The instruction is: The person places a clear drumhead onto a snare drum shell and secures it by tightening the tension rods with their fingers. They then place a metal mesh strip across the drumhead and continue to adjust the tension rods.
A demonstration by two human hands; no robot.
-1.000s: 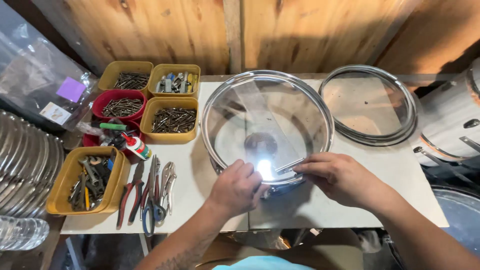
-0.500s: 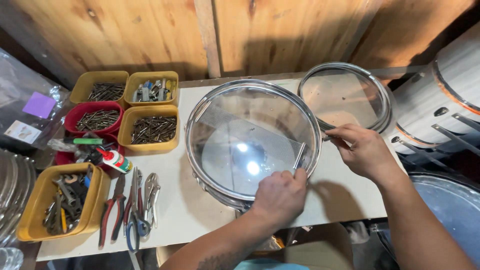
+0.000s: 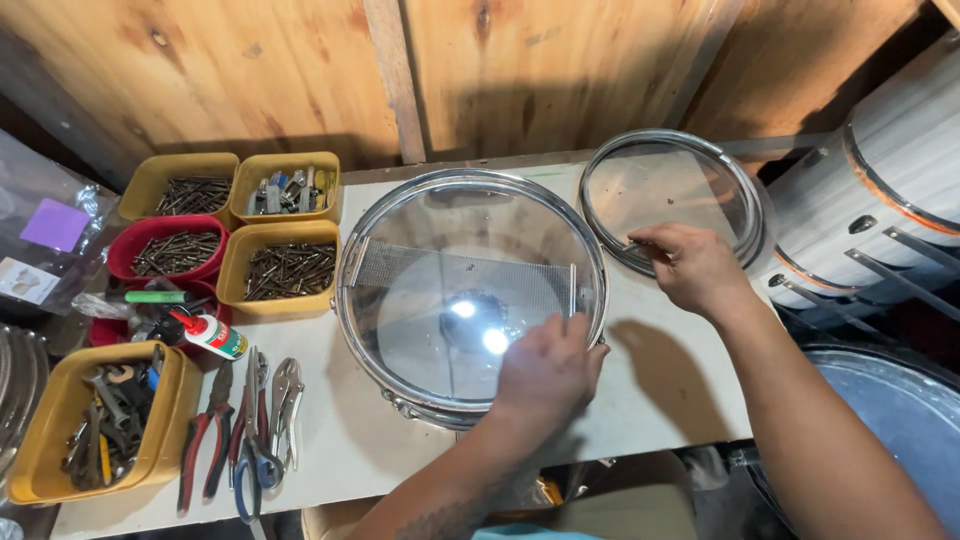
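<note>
where half a second ago the right hand sat at the snare drum's far rim, it now pinches the metal hoop beside it on the tabletop, left hand still curled shut on the drum's near edge.

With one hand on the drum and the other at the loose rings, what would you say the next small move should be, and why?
Probably lift the top metal hoop and bring it over the drum. The right hand already pinches the hoop's near edge, the left hand steadies the drum's rim, and the clear head sits bare, with no hoop on it.
</note>
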